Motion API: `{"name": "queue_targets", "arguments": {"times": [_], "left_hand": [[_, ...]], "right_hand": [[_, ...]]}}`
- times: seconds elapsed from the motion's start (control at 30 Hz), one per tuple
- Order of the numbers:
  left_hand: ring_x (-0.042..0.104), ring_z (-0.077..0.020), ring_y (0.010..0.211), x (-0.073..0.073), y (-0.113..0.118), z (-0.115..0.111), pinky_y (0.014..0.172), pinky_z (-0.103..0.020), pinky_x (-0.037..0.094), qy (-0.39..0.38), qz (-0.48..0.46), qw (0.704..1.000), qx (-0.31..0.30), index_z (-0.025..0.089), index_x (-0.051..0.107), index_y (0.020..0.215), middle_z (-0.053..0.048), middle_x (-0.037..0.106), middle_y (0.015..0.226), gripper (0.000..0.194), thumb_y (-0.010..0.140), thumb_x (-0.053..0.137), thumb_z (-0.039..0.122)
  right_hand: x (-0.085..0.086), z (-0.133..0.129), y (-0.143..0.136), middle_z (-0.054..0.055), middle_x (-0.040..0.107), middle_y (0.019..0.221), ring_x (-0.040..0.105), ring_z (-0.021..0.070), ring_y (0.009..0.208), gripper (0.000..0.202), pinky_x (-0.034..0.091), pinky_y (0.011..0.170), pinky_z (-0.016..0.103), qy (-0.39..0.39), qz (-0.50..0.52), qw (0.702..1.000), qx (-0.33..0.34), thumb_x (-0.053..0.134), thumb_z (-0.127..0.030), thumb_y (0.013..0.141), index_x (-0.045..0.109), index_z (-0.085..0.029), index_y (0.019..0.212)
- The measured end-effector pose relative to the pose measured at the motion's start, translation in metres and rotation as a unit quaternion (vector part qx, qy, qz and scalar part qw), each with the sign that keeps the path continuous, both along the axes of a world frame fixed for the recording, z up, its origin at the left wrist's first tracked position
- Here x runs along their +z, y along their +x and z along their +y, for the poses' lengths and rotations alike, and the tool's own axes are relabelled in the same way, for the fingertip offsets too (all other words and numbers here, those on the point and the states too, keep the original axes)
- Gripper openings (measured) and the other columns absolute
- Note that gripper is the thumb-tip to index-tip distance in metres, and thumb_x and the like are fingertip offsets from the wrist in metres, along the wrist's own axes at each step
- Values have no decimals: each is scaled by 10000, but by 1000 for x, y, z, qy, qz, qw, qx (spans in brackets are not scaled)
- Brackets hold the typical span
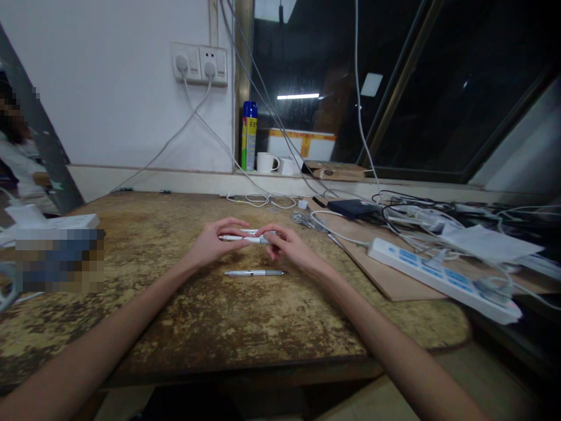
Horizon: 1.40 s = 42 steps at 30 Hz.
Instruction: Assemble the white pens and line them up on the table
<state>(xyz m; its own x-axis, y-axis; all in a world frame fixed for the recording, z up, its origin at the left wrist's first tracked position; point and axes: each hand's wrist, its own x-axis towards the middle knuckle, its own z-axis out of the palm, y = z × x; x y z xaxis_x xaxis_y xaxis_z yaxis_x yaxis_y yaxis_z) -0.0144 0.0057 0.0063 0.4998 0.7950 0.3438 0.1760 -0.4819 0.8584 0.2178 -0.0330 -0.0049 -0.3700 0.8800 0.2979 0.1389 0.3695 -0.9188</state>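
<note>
Between my two hands is a white pen (pixel 248 239), lying level from left to right. My left hand (pixel 214 240) has thumb and fingers closed about its left end. The fingers of my right hand (pixel 284 242) pinch its right end, which has a grey part. Something clear or whitish shows just behind the pen, too small to tell. Nearer to me, a second pen (pixel 254 273), white and grey with a dark tip at the right, lies on the worn wooden table (pixel 197 327), touched by neither hand.
To the right, a white power strip (pixel 438 275) rests on a brown board (pixel 372 269) among tangled cables. A dark box (pixel 353 209) sits behind it. A spray can (pixel 249 137) and white mug (pixel 266 163) stand on the sill. At left are a white plug strip (pixel 74 222) and a person (pixel 26 158).
</note>
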Motion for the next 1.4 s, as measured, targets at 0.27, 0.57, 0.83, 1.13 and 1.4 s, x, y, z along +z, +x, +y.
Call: {"name": "queue_targets", "arguments": {"times": [0.27,0.57,0.83,1.13,1.4], "left_hand": [[699,-230,975,2,3,3,884,-349,532,-59,-77,995,5,196,663,1266,-79,760,1074,474,901,652,499],[661,-223,919,6,9,-8,861,-338,504,-3,27,998,-60,227,780,1026,-43,748,922,318,901,639,483],[634,-216,938,5,16,-12,851,-340,499,14,8,998,-68,233,748,1056,-53,725,998,286,942,600,450],[579,-179,812,-18,0,23,687,-284,468,-11,-30,999,-1,171,733,1043,-72,671,923,401,1014,460,463],[582,-175,767,-20,0,23,654,-278,458,-11,-23,1000,-11,170,745,1004,-74,669,864,398,1014,460,448]], "right_hand": [[-1,-4,-10,59,705,1133,644,200,1037,233,487,913,373,35,-3,999,26,608,-346,954,657,-270,1169],[9,-4,-12,35,720,1004,658,195,950,254,507,922,366,76,76,993,-48,671,-438,896,678,-234,1048],[12,-5,-14,24,706,936,632,192,942,243,486,947,338,59,145,985,-71,697,-454,867,691,-215,906],[25,0,3,-46,455,622,438,99,537,116,441,545,200,-96,482,870,-30,589,-257,918,573,-215,811],[31,-5,11,-54,305,604,315,106,498,307,391,492,201,-122,526,841,21,462,-413,1002,506,-211,776]]}}
